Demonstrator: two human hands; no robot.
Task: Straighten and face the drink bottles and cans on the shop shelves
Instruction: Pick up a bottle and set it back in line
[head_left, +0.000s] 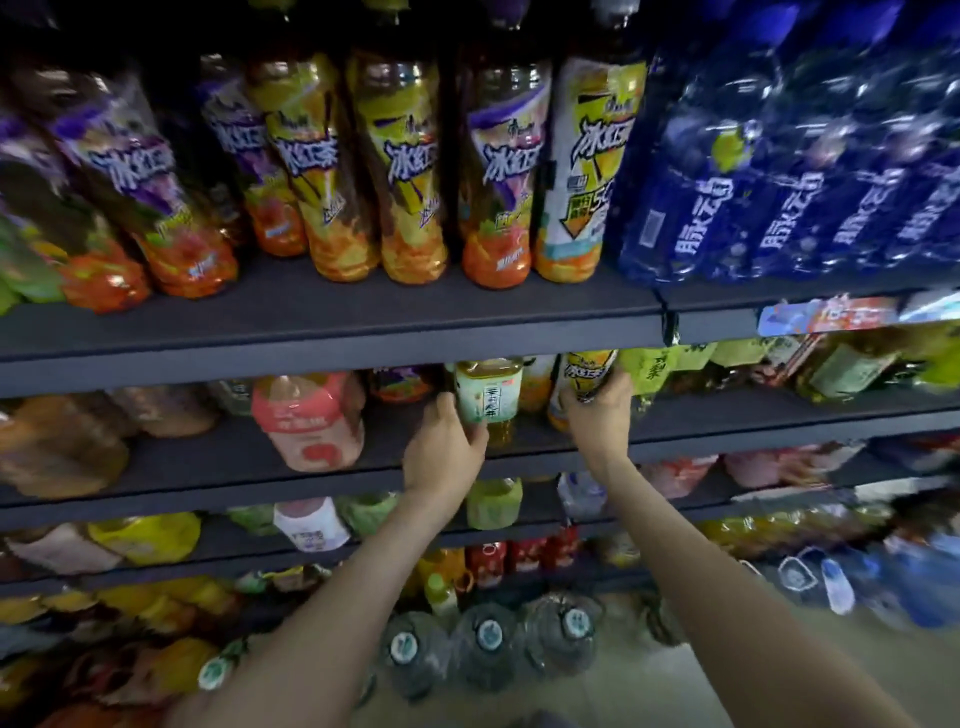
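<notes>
"Head view: where do the two bottles stand?"

"On the second shelf (208, 457) down, near its front edge, just under the lip of the shelf above (332, 322). Your left hand (444, 441) has the green tea bottle (488, 397). Your right hand (597, 415) has the yellow iced tea bottle (587, 374), which is just beside the green one, with a gap between them."

"And each grip?"

"Your left grip is curled round the lower body of the green tea bottle, which is upright with its label towards you. Your right grip is wrapped round the yellow bottle's lower half. You can't tell from here whether that one rests on the shelf or is lifted off it."

"What's around them?"

"A pink bottle (309, 421) stands further left on the same shelf. The shelf above carries a row of tall iced tea bottles (395, 166), with a blue shrink-wrapped pack (779, 171) towards its right end. Large water jugs (488, 644) sit on the floor beneath your arms."
</notes>
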